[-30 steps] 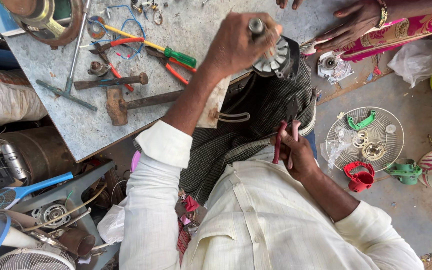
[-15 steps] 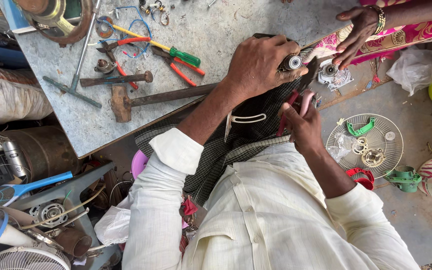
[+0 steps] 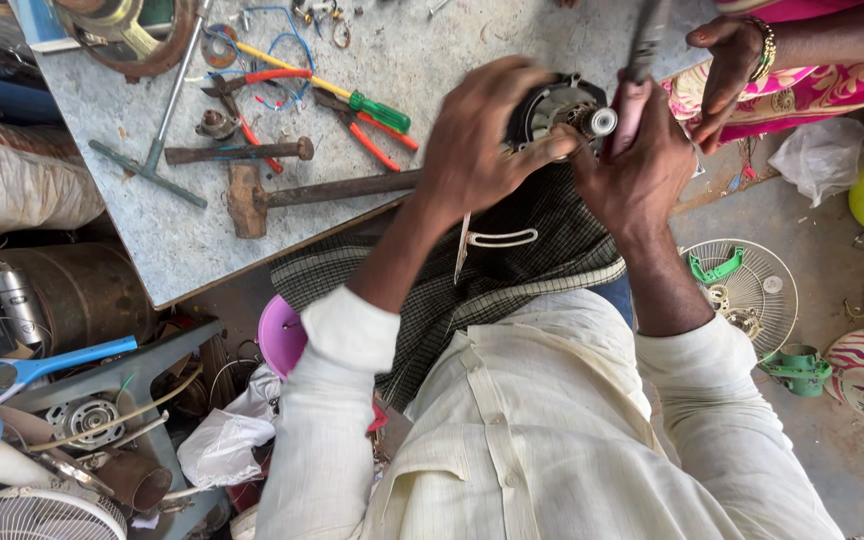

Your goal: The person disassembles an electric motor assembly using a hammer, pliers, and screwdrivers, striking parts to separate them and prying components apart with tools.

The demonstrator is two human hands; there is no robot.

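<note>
My left hand (image 3: 482, 135) grips a round dark fan motor (image 3: 557, 105) with a metal shaft sticking out, held over my lap at the table's edge. My right hand (image 3: 642, 165) holds red-handled pliers (image 3: 632, 100) upright against the motor's shaft. Both hands touch the motor from either side. A checked cloth (image 3: 512, 270) lies over my lap under them.
The grey table (image 3: 152, 240) carries a hammer (image 3: 292, 190), a green screwdriver (image 3: 372, 108), red pliers (image 3: 362, 135) and wires. Another person's hand (image 3: 727, 65) in a pink sleeve hovers at the upper right. A white fan grille (image 3: 752, 290) lies on the floor at right; clutter fills the left.
My hands and the motor have come closer together; the right hand rose from my lap with the pliers up to the motor's shaft. The other person's hand shifted slightly.
</note>
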